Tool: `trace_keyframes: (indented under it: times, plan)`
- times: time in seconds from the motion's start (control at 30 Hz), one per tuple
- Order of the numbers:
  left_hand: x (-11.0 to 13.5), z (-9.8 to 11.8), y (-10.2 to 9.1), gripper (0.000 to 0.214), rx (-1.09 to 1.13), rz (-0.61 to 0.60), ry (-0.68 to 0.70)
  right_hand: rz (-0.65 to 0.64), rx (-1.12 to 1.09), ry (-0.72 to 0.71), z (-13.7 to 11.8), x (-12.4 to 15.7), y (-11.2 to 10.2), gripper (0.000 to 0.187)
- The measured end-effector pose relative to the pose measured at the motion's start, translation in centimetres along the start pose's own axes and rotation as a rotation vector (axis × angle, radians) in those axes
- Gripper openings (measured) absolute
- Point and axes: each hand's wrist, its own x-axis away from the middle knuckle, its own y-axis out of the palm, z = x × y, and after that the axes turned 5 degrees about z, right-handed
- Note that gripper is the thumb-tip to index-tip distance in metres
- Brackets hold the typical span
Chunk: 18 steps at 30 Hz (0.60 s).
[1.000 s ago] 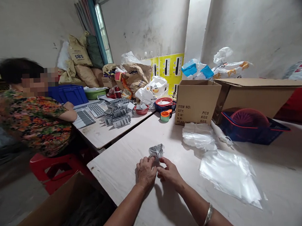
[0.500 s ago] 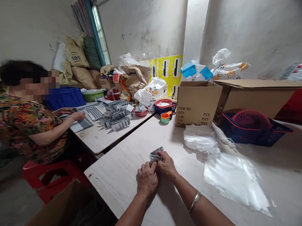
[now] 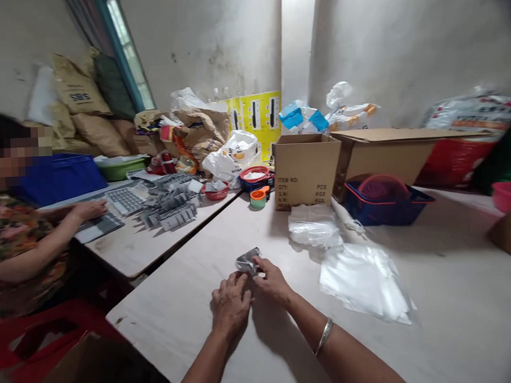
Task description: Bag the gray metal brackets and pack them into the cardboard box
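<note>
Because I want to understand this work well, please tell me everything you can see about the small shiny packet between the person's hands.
The small shiny packet looks like glossy clear plastic around something grey; its contents cannot be made out. It is small, flattish and slightly creased, and it sits tilted above the pale table. The right hand grips its right side, and the left hand holds its lower edge. Nothing else seems to touch it.

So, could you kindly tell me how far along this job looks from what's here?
Done: hard to say, since the open carton at lower left is too dark to show its contents. In hand: the right hand holds a small grey plastic packet, the left hand just beside it. Left: two piles of clear plastic bags look unused.
</note>
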Motion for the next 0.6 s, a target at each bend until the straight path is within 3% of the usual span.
trace_keyframes:
  times: [0.13,0.4,0.6]
  plan:
    - [-0.8,0.0,0.2,0.043,-0.052,-0.048,-0.014,0.068,0.151,0.007,0.7,2.4,-4.2,0.051]
    - [-2.6,0.4,0.3,0.049,-0.033,-0.113,-0.032,0.262,0.603,0.080,3.9,8.3,-15.3,0.033]
    - [-2.0,0.5,1.1,0.047,-0.058,0.022,0.055,0.361,0.783,0.165,7.1,11.8,-18.7,0.028]
